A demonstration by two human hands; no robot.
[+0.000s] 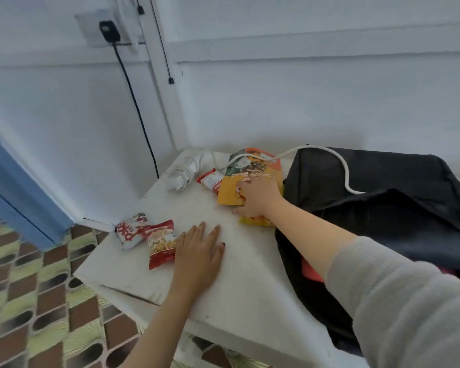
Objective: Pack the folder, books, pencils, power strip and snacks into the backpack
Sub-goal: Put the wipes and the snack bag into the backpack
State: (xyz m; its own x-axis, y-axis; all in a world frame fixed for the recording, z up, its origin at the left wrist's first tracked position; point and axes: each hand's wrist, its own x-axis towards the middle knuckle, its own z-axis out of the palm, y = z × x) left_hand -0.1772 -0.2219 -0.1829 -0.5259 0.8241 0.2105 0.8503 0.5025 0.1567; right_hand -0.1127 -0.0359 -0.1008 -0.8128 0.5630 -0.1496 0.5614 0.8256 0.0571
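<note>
A black backpack (377,208) lies on the right of the white table (245,293), something red showing in its opening. My right hand (258,199) grips an orange and yellow snack pack (252,176) next to the backpack. My left hand (199,251) rests flat on the table, fingers straight, beside a red peanut packet (161,241). A white and red snack packet (129,231) lies left of that one. A small red and white packet (210,180) sits by the orange pack. The white power strip (186,170) lies at the far corner, its cable (343,168) running over the backpack.
The table stands in a corner of white walls. A black cable (136,102) hangs from a wall socket (109,30) down behind the table. Patterned floor tiles (37,301) and a blue door frame (16,192) are on the left.
</note>
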